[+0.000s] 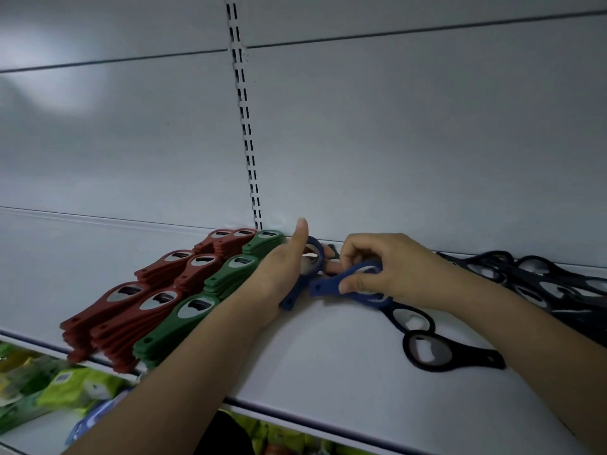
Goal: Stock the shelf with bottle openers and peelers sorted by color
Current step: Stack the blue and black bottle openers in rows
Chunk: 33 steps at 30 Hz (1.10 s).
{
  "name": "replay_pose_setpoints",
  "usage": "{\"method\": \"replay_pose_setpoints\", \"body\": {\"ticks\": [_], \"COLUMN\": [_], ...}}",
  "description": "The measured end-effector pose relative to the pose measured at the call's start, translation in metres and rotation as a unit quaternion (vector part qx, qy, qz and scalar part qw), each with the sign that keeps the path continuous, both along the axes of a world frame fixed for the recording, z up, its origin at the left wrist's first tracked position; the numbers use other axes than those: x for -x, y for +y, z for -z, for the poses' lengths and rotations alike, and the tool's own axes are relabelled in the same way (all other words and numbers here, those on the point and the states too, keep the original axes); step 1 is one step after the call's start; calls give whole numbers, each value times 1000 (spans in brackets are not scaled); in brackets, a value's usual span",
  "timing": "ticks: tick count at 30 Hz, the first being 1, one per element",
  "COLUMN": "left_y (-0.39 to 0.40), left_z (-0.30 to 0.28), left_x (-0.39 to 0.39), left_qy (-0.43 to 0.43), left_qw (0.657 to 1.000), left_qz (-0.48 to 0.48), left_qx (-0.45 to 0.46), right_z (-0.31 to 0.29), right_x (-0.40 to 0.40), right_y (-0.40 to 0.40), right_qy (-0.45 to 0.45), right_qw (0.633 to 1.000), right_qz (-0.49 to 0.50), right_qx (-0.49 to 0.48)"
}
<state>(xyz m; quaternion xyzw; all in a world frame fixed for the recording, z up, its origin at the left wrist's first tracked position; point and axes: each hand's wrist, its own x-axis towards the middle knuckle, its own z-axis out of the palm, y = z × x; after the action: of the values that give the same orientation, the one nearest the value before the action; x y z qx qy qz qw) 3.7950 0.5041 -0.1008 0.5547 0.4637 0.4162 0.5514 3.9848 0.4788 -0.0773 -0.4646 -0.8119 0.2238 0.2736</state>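
— Bottle openers first: the blue opener (331, 285) we pinch in our right hand (391, 270) sits at the middle of the frame, just above the shelf (328, 372). How will it handle?

— We judge it light and stiff, a flat plastic handle with a metal ring. It should not bend or break, though flat pieces stacked together may slide. The handle's narrow neck, or the ring's rim, looks the best hold.

— And our left hand (282, 274)?

— Its fingers lie mostly straight, thumb up, palm against a second blue opener (303, 280) that leans beside the green stacks (210, 293). We cannot tell whether the hidden fingers curl behind it.

— Where do the colours lie?

— Red stacks (131, 310) at the lower left, green just right of them, both in neat rows. Black openers (453, 353) lie loose at the right, one touching the held opener's ring side. The blue spot falls between green and black, right under both hands.
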Motion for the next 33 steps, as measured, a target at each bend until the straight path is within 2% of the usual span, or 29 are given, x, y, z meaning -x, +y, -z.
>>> {"method": "replay_pose_setpoints", "body": {"ticks": [3,5,10,16,22,25,29,31,33], "left_y": [-9,-13,-10,-11,-14,-15,-9,-11,-15], "left_z": [-4,-7,-1,-1,-5,-5,-2,-4,-10], "left_x": [-1,-1,0,-2,-8,-13,-18,-26,-38], "left_qy": [-29,-11,-1,-16,-69,-123,-170,-129,-38], "left_qw": [991,988,992,991,983,971,961,973,986], "left_qz": [106,141,125,133,163,185,202,185,162], "left_qx": [71,59,-14,-29,53,89,84,41,-4], "right_z": [4,8,11,7,4,-3,-23,-39,-54], "right_x": [-1,-2,-15,-32,-17,-25,-53,-71,-93], "right_y": [4,7,16,23,13,14,15,4,-16], "right_qy": [18,13,39,121,234,281,218,173,99], "right_qw": [999,997,996,988,968,955,966,973,980], "right_qz": [27,45,68,88,23,47,136,153,170], "right_qx": [-34,-58,-35,28,89,75,3,-9,-19]}}
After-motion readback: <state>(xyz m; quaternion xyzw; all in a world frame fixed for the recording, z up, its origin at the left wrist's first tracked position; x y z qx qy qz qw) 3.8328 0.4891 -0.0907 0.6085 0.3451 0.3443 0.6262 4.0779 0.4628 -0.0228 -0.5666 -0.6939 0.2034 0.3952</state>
